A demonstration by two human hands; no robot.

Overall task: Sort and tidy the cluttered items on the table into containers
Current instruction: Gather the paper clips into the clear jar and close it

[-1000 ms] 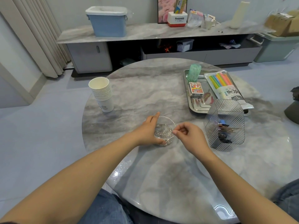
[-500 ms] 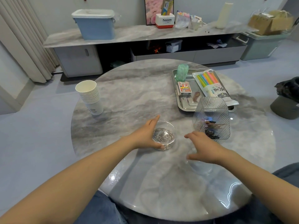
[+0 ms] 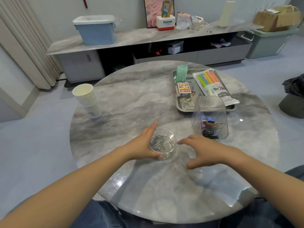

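A small clear glass bowl (image 3: 162, 142) full of silver paper clips sits on the round marble table (image 3: 131, 99). My left hand (image 3: 141, 145) cups its left side, thumb against the near rim. My right hand (image 3: 202, 152) hovers open just right of the bowl, fingers spread, palm down, holding nothing. Behind that hand stands a clear ribbed container (image 3: 210, 117) with dark clips and small items inside. A steel tray (image 3: 182, 104) at the back right carries a card box (image 3: 183, 88), a green roll (image 3: 181, 73) and a pack of coloured straws (image 3: 212, 84).
A stack of paper cups (image 3: 88, 99) stands at the table's left. Beyond the table runs a low marble cabinet (image 3: 148, 38) bearing a blue lidded bin (image 3: 96, 30) and boxes. My knees in jeans are under the near table edge.
My right hand let go over the bowl, drew back to the right and spread open; it now hovers flat near the bowl. My left hand stayed on the bowl. The camera shifted.
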